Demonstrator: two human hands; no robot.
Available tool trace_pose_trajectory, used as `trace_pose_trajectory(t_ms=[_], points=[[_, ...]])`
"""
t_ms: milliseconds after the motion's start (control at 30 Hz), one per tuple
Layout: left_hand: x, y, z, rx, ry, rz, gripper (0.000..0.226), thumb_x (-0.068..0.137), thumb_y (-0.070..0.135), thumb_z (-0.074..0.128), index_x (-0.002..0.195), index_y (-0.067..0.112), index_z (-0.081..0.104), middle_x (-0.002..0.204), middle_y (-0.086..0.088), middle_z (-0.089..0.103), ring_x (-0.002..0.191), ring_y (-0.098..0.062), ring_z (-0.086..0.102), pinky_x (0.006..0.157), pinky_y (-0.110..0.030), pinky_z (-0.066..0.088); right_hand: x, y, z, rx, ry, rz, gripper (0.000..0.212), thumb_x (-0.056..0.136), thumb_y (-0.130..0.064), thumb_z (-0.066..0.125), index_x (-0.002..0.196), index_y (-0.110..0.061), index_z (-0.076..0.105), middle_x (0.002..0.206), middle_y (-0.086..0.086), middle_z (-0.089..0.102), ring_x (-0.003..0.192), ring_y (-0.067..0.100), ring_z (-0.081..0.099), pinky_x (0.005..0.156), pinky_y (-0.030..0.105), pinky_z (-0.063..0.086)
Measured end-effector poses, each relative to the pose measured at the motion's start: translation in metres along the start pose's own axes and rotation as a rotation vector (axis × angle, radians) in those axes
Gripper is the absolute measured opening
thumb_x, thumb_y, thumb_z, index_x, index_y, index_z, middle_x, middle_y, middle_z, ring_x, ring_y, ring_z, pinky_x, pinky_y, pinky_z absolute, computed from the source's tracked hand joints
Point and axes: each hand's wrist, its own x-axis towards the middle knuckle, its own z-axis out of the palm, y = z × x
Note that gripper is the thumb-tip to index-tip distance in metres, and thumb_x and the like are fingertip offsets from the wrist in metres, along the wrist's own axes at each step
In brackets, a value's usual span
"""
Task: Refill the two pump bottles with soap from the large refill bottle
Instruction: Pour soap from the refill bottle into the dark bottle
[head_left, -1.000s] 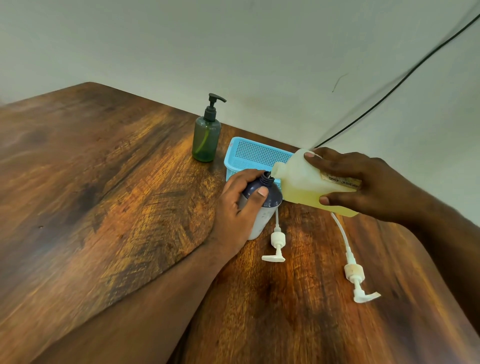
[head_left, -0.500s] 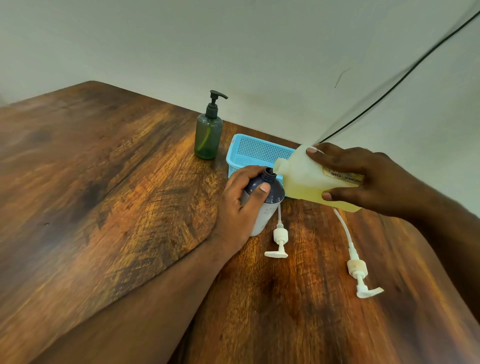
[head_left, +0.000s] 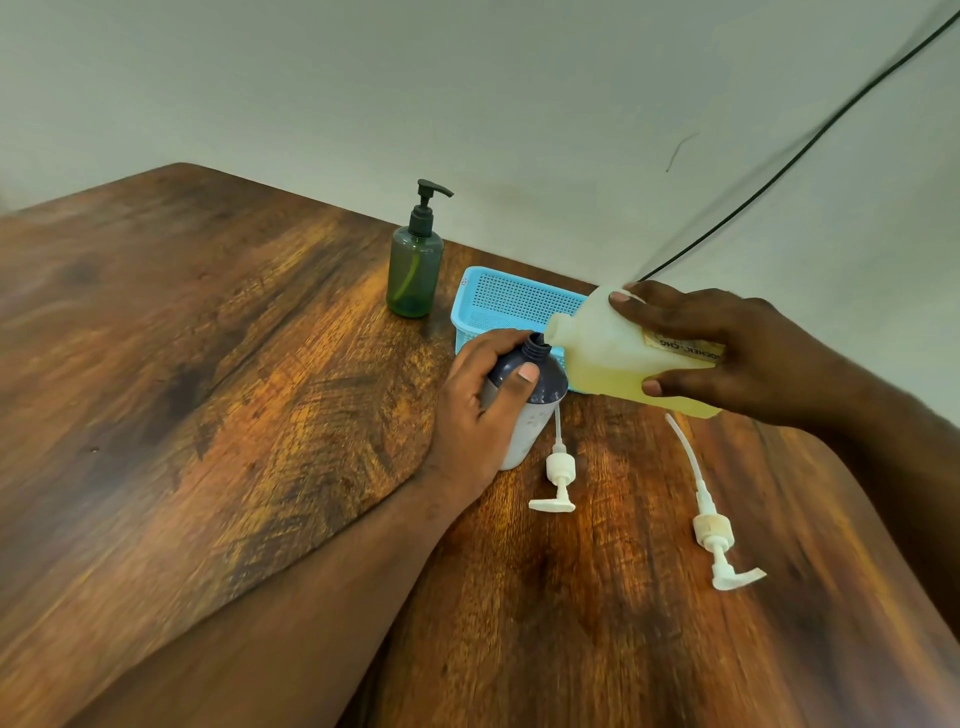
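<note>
My left hand grips a dark blue and white bottle that stands open-necked on the wooden table. My right hand holds the large translucent refill bottle, tipped on its side with yellow soap inside. Its spout sits right beside the open neck of the blue bottle. A green pump bottle with a black pump stands farther back, untouched.
Two white pump heads lie on the table: a small pump beside the blue bottle and a larger pump to its right. A light blue plastic basket sits behind the bottles by the wall. A black cable runs up the wall.
The refill bottle has risen slightly and tipped closer to level, its spout staying at the blue bottle's neck. My left hand keeps its grip.
</note>
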Motion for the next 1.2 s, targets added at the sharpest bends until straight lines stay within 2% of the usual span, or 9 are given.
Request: trace_pose_trajectory(t_ms=[233,500,633,733,833,933,1067,1200], points=[[-0.0006,-0.0004,0.0000,0.009,0.001,-0.008,0.029,0.092,0.023,0.053,0.121,0.024,0.057,0.119,0.005,0.059,0.117,-0.014,0.056,0.102,-0.043,0.049,0.0002,-0.0027,-0.0006,0.004,-0.014,0.005,0.068,0.082,-0.045,0.057,0.142,-0.045,0.024,0.151,0.005,0.038,0.102,0.022,0.055,0.076,0.011,0.040],[-0.0004,-0.0009,-0.0007,0.027,-0.002,-0.015,0.030,0.092,0.025,0.053,0.122,0.026,0.057,0.119,0.012,0.057,0.116,-0.009,0.055,0.102,-0.037,0.049,0.0010,-0.0073,-0.0030,0.009,-0.018,0.011,0.067,0.084,-0.046,0.058,0.143,-0.038,0.026,0.150,0.008,0.040,0.105,0.025,0.055,0.078,0.012,0.039],[-0.0003,-0.0008,-0.0004,0.016,-0.005,-0.028,0.032,0.092,0.025,0.053,0.124,0.022,0.059,0.122,0.005,0.058,0.118,-0.013,0.056,0.102,-0.041,0.049,0.0016,-0.0082,-0.0041,-0.001,-0.023,0.016,0.068,0.083,-0.047,0.055,0.143,-0.037,0.026,0.149,0.008,0.041,0.105,0.027,0.056,0.078,0.012,0.039],[-0.0004,-0.0005,-0.0003,0.006,-0.003,-0.030,0.031,0.092,0.025,0.053,0.123,0.023,0.058,0.121,0.006,0.058,0.118,-0.014,0.056,0.103,-0.043,0.049,0.0012,-0.0075,-0.0039,0.003,-0.021,0.012,0.067,0.084,-0.054,0.053,0.143,-0.038,0.026,0.149,0.008,0.041,0.104,0.027,0.057,0.078,0.013,0.041],[-0.0005,-0.0007,-0.0002,0.009,0.008,-0.022,0.031,0.092,0.024,0.054,0.122,0.021,0.059,0.120,0.005,0.059,0.117,-0.014,0.056,0.102,-0.042,0.049,0.0008,-0.0058,-0.0034,0.007,-0.017,0.018,0.068,0.082,-0.046,0.057,0.143,-0.040,0.028,0.145,0.009,0.047,0.103,0.027,0.058,0.076,0.014,0.042],[-0.0007,-0.0005,-0.0001,0.006,0.006,-0.031,0.031,0.092,0.025,0.054,0.122,0.022,0.060,0.119,0.009,0.059,0.116,-0.012,0.057,0.101,-0.040,0.050,0.0006,-0.0047,-0.0032,-0.003,-0.019,0.009,0.067,0.083,-0.047,0.055,0.143,-0.041,0.026,0.144,0.009,0.048,0.100,0.023,0.057,0.075,0.012,0.039],[-0.0003,-0.0021,-0.0003,0.011,0.003,-0.030,0.036,0.092,0.025,0.054,0.126,0.015,0.060,0.122,0.003,0.059,0.117,-0.014,0.057,0.102,-0.042,0.049,0.0012,-0.0025,-0.0026,-0.016,-0.024,0.014,0.067,0.085,-0.050,0.056,0.143,-0.045,0.023,0.148,0.005,0.044,0.101,0.018,0.053,0.076,0.009,0.036],[-0.0002,-0.0021,-0.0001,0.010,0.003,-0.029,0.036,0.092,0.025,0.054,0.126,0.015,0.060,0.123,0.001,0.060,0.117,-0.014,0.057,0.102,-0.043,0.049,0.0016,-0.0035,-0.0036,-0.014,-0.030,0.016,0.069,0.081,-0.048,0.055,0.143,-0.045,0.024,0.146,0.007,0.045,0.102,0.021,0.055,0.076,0.010,0.037]])
